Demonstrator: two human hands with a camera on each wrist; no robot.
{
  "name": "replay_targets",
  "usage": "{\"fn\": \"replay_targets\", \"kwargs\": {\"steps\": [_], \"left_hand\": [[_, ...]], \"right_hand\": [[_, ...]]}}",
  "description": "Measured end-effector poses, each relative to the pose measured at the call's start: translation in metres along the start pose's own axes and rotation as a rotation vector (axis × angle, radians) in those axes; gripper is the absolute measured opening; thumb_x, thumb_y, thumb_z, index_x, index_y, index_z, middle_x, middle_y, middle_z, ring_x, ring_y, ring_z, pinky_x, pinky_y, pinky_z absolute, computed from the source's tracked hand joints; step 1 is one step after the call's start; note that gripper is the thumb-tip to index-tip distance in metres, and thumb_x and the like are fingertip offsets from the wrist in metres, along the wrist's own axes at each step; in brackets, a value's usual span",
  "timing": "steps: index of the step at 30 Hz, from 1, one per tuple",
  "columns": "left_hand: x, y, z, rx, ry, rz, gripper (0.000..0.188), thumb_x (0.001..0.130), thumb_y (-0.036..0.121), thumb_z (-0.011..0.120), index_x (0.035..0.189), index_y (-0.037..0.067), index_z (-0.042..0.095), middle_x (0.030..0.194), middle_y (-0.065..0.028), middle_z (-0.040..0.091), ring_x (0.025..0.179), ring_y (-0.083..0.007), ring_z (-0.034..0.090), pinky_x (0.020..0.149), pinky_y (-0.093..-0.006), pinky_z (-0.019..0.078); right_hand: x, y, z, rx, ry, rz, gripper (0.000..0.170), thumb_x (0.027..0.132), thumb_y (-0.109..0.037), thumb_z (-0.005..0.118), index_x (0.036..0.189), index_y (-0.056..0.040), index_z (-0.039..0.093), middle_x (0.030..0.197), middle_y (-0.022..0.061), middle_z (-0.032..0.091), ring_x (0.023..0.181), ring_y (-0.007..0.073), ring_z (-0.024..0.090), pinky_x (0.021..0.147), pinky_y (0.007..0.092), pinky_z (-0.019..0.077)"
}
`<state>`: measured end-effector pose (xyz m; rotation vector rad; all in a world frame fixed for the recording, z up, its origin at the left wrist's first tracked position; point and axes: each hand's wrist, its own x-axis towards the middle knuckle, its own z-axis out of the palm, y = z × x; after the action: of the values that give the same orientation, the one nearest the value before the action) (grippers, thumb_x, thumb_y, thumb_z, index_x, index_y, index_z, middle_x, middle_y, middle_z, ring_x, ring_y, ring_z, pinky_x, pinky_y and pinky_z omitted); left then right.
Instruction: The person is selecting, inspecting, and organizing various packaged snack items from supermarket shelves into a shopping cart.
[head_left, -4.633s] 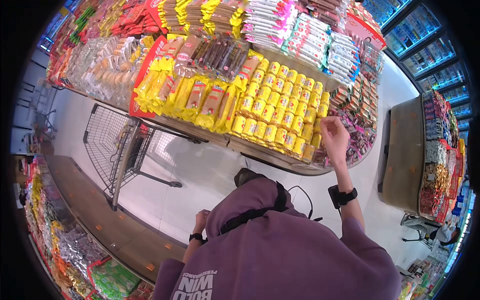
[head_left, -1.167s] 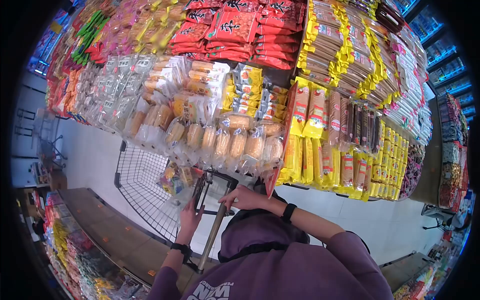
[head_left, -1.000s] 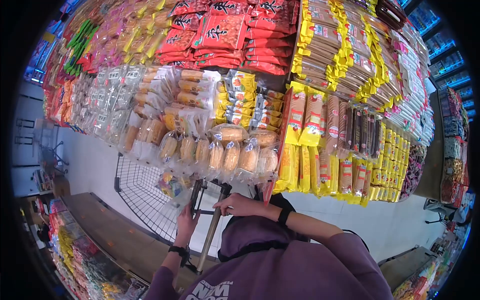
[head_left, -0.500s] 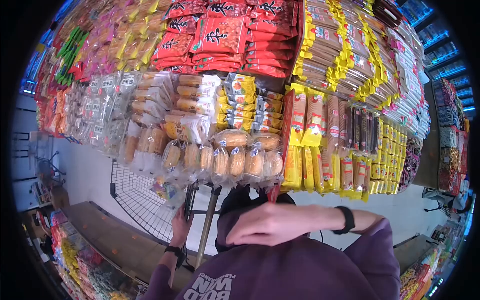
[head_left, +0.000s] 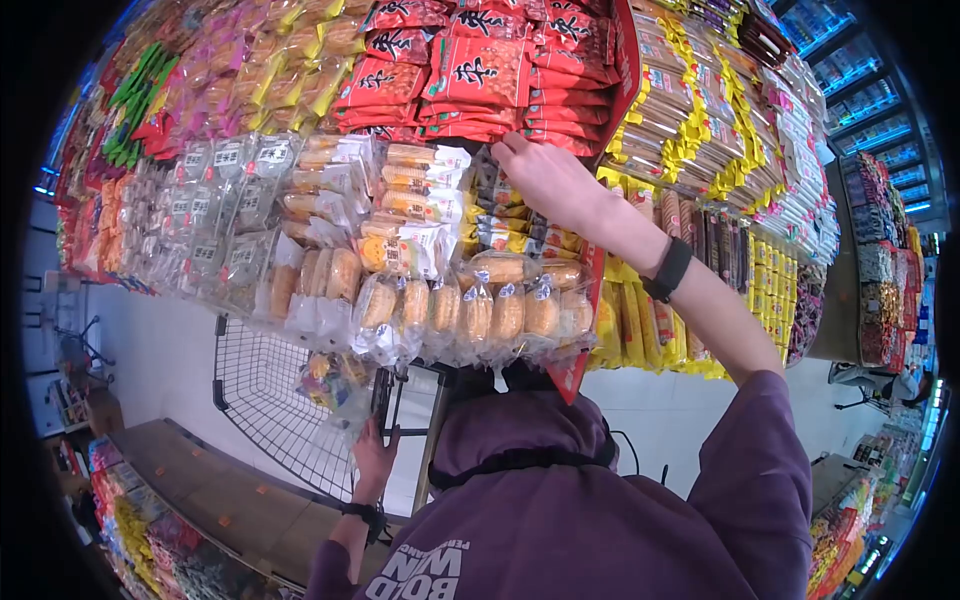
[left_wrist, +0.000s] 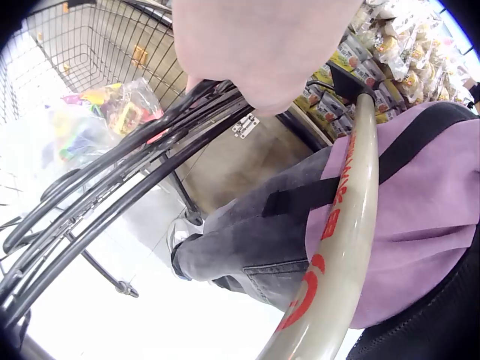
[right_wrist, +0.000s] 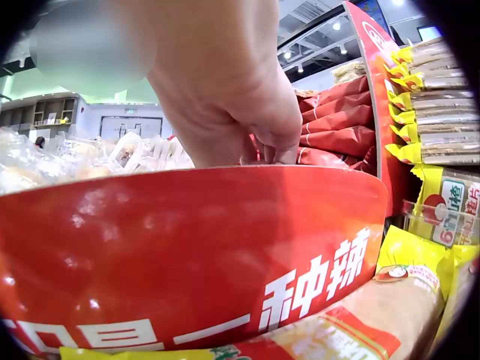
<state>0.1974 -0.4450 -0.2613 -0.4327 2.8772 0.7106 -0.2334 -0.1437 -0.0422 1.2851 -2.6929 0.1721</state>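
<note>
My right hand [head_left: 560,185] reaches over the display to a column of small grey-and-yellow wrapped snack packs [head_left: 497,222], just in front of the red bags [head_left: 478,75]. Its fingers bend downward there. In the right wrist view the right hand [right_wrist: 232,105] drops behind a red divider [right_wrist: 195,247], which hides the fingertips; I cannot tell whether they pinch a pack. Low on the left, my left hand [head_left: 372,460] grips the black metal bars [left_wrist: 142,142] of the shopping cart [head_left: 270,400]. The left hand [left_wrist: 262,45] curls over these bars in the left wrist view.
A clear bag of colourful items [left_wrist: 112,112] is in the cart. The cart's handle [left_wrist: 337,225] runs close to my body. Wrapped cakes [head_left: 505,310] line the display's front edge, and yellow-wrapped packs [head_left: 640,320] lie right of the divider. A low shelf [head_left: 210,480] stands behind left.
From beside the yellow packs, my right hand came to the cart handle, left it, then stretched forward to the grey-and-yellow packs. My left hand came up to the cart's bars and stays there.
</note>
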Motion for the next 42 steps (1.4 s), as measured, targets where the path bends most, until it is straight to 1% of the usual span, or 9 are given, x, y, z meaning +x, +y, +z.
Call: {"fn": "replay_targets", "kwargs": {"steps": [5, 9, 12, 13, 16, 29, 32, 38, 42], "left_hand": [[0.001, 0.0, -0.003, -0.021, 0.023, 0.019, 0.049, 0.086, 0.025, 0.074, 0.126, 0.002, 0.055, 0.105, -0.0178, 0.067, 0.093, -0.039, 0.067, 0.074, -0.047, 0.0552], [0.001, 0.002, -0.005, -0.015, 0.043, 0.026, 0.047, 0.086, 0.022, 0.074, 0.125, 0.002, 0.056, 0.104, -0.0176, 0.067, 0.093, -0.0389, 0.067, 0.074, -0.0464, 0.0556], [0.003, 0.002, -0.003, -0.048, 0.077, 0.055, 0.047, 0.086, 0.02, 0.074, 0.125, 0.002, 0.056, 0.104, -0.0175, 0.067, 0.092, -0.0389, 0.067, 0.074, -0.0462, 0.0556], [0.003, 0.002, -0.005, -0.05, 0.064, 0.046, 0.048, 0.085, 0.02, 0.074, 0.126, 0.002, 0.056, 0.104, -0.0175, 0.067, 0.092, -0.0389, 0.067, 0.074, -0.0461, 0.0556], [0.002, 0.004, -0.003, -0.049, 0.054, 0.025, 0.048, 0.085, 0.019, 0.074, 0.126, 0.002, 0.056, 0.104, -0.0177, 0.067, 0.092, -0.0387, 0.067, 0.074, -0.0461, 0.0555], [0.003, 0.001, -0.003, -0.041, 0.068, 0.057, 0.048, 0.086, 0.022, 0.074, 0.124, 0.0, 0.056, 0.102, -0.0186, 0.066, 0.092, -0.0397, 0.066, 0.074, -0.0473, 0.0546], [0.002, -0.001, -0.001, -0.046, 0.068, 0.04, 0.045, 0.086, 0.022, 0.074, 0.121, 0.0, 0.057, 0.101, -0.0194, 0.065, 0.091, -0.0408, 0.066, 0.073, -0.048, 0.0542], [0.003, -0.001, 0.0, -0.049, 0.068, 0.042, 0.044, 0.086, 0.022, 0.074, 0.119, 0.0, 0.056, 0.1, -0.0201, 0.065, 0.091, -0.0414, 0.065, 0.072, -0.0481, 0.0538], [0.004, 0.0, 0.0, -0.044, 0.083, 0.044, 0.044, 0.086, 0.021, 0.074, 0.12, 0.0, 0.056, 0.101, -0.0198, 0.065, 0.091, -0.041, 0.065, 0.073, -0.0478, 0.0538]], "right_hand": [[-0.003, -0.007, -0.003, 0.015, -0.034, 0.052, 0.021, 0.081, -0.003, 0.064, 0.1, 0.0014, 0.058, 0.099, 0.0207, 0.062, 0.083, 0.0385, 0.067, 0.07, 0.0464, 0.0551], [-0.021, 0.013, -0.035, 0.033, 0.033, 0.168, 0.014, 0.083, -0.009, 0.066, 0.094, -0.0013, 0.062, 0.086, 0.0182, 0.066, 0.083, 0.0384, 0.066, 0.071, 0.0487, 0.052], [-0.037, 0.031, -0.043, 0.007, -0.033, 0.16, 0.01, 0.083, -0.007, 0.065, 0.09, -0.0002, 0.063, 0.082, 0.0186, 0.066, 0.081, 0.0387, 0.066, 0.071, 0.0487, 0.052], [-0.039, 0.031, -0.041, 0.039, -0.041, 0.114, 0.01, 0.077, 0.004, 0.06, 0.087, 0.0027, 0.06, 0.08, 0.0225, 0.065, 0.078, 0.041, 0.066, 0.069, 0.0498, 0.0544], [-0.037, 0.034, -0.015, -0.038, -0.039, 0.062, 0.006, 0.081, -0.004, 0.063, 0.086, 0.001, 0.062, 0.076, 0.0201, 0.064, 0.078, 0.0397, 0.066, 0.07, 0.0482, 0.053], [-0.029, 0.025, -0.01, -0.143, -0.255, 0.07, 0.005, 0.079, 0.001, 0.062, 0.083, 0.0006, 0.064, 0.084, 0.0193, 0.065, 0.084, 0.0357, 0.068, 0.07, 0.0447, 0.056], [-0.031, 0.027, -0.012, -0.182, -0.19, 0.037, 0.004, 0.078, 0.0, 0.063, 0.083, 0.0002, 0.064, 0.084, 0.0199, 0.066, 0.083, 0.0356, 0.068, 0.069, 0.044, 0.0559], [-0.026, 0.027, -0.008, -0.129, -0.285, -0.024, 0.008, 0.08, -0.008, 0.065, 0.085, -0.0013, 0.066, 0.078, 0.0172, 0.066, 0.081, 0.0361, 0.068, 0.071, 0.046, 0.0553], [-0.028, 0.02, -0.012, -0.049, -0.339, 0.129, 0.011, 0.081, -0.011, 0.066, 0.086, -0.0012, 0.066, 0.081, 0.0169, 0.067, 0.083, 0.0363, 0.068, 0.072, 0.0469, 0.0549]]}}
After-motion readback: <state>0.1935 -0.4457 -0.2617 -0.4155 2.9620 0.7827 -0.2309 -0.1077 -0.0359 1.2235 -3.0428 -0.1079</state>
